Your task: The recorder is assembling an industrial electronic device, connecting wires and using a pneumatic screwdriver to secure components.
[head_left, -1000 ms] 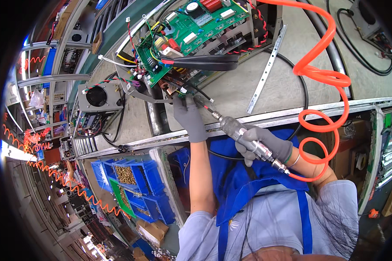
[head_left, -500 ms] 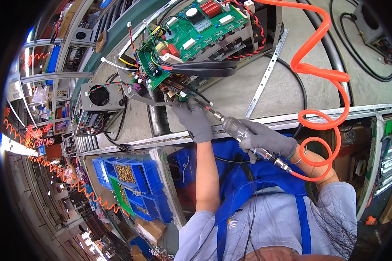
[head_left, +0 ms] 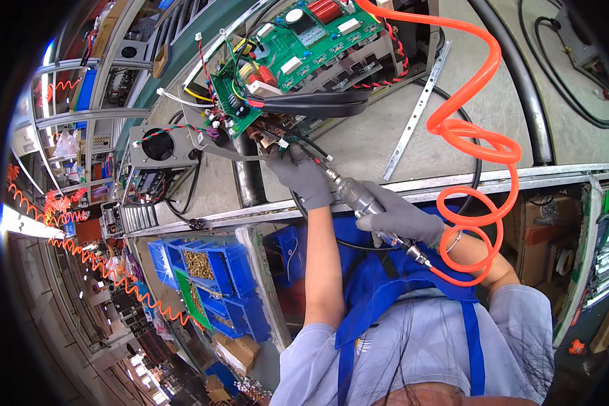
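My left hand (head_left: 303,177), in a grey glove, rests against the lower edge of a metal chassis carrying a green circuit board (head_left: 298,51), fingers closed near the screwdriver's tip. My right hand (head_left: 400,218), also gloved, grips a pneumatic screwdriver (head_left: 354,194) whose bit points up-left into the chassis edge below the board. A coiled orange air hose (head_left: 468,139) runs from the tool's rear up across the bench. A black cable bundle (head_left: 311,105) lies across the board's near side.
A perforated metal strip (head_left: 416,115) lies on the grey bench (head_left: 379,139) right of the board. A fan unit (head_left: 159,145) sits to the left. Blue bins of screws (head_left: 206,271) hang below the bench edge. Black hoses (head_left: 561,74) lie at the far right.
Both hands and the screwdriver shifted slightly up and left toward the chassis edge; the view moved a little. The grip on the tool is unchanged.
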The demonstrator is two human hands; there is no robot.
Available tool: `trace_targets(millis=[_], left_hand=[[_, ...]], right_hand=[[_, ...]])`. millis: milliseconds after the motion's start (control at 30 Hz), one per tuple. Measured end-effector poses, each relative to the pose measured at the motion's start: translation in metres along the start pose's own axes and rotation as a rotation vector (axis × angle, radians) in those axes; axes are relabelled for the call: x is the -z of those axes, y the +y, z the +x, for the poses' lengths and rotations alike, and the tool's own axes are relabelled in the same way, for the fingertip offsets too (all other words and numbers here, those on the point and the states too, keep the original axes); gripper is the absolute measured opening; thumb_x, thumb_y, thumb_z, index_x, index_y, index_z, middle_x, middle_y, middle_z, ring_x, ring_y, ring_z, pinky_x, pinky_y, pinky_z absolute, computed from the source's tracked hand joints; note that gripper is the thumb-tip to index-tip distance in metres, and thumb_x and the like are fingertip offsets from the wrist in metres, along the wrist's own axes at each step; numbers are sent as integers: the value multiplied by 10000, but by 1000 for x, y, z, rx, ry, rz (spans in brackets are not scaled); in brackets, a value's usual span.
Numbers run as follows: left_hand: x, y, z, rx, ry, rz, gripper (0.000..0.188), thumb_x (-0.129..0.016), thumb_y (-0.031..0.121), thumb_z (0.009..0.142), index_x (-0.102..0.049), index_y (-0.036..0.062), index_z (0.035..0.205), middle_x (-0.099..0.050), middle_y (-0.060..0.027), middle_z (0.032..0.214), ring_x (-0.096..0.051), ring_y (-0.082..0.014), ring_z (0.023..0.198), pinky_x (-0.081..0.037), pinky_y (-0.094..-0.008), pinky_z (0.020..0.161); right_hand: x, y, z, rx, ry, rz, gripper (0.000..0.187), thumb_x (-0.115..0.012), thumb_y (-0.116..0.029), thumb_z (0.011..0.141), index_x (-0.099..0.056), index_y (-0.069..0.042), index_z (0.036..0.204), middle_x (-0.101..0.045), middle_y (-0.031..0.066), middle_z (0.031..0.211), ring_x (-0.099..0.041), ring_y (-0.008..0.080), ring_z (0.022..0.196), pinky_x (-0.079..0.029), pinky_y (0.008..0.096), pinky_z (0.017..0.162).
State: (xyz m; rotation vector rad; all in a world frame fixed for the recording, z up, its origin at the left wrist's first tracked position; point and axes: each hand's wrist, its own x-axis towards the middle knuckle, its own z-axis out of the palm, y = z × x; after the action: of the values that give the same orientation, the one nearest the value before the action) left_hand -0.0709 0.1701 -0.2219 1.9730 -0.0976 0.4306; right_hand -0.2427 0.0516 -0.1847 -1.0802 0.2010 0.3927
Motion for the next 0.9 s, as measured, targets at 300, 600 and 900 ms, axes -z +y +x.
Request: trace_targets(millis=[300, 600, 900], left_hand=[[0, -1, 0, -7, -18, -35, 446, -547, 28, 944, -355, -66, 1335, -542, -232, 1238, -617, -309, 1064, -503, -389, 888], [8, -4, 7, -137, 22, 125, 417, -529, 61, 929, -382, -37, 1307, -609, -276, 1124, -637, -384, 1026, -497, -445, 851], [51, -5, 20, -82, -205, 332, 471, -610, 109, 899, -427, 0, 1319, -673, -206, 934, -666, -371, 874, -504, -439, 769]], right_hand=[[-8, -10, 1, -15, -4, 44, 668, -675, -199, 812, -368, -13, 1376, -567, 92, 877, -625, 174, 569, -515, 279, 519], [-6, -15, 12, -29, -38, 75, 564, -683, -283, 826, -447, -4, 1255, -583, 86, 844, -617, 155, 561, -521, 285, 505], [-2, -20, 18, -37, -85, 135, 649, -632, -193, 807, -374, 44, 1353, -560, 90, 828, -627, 174, 562, -557, 288, 536]])
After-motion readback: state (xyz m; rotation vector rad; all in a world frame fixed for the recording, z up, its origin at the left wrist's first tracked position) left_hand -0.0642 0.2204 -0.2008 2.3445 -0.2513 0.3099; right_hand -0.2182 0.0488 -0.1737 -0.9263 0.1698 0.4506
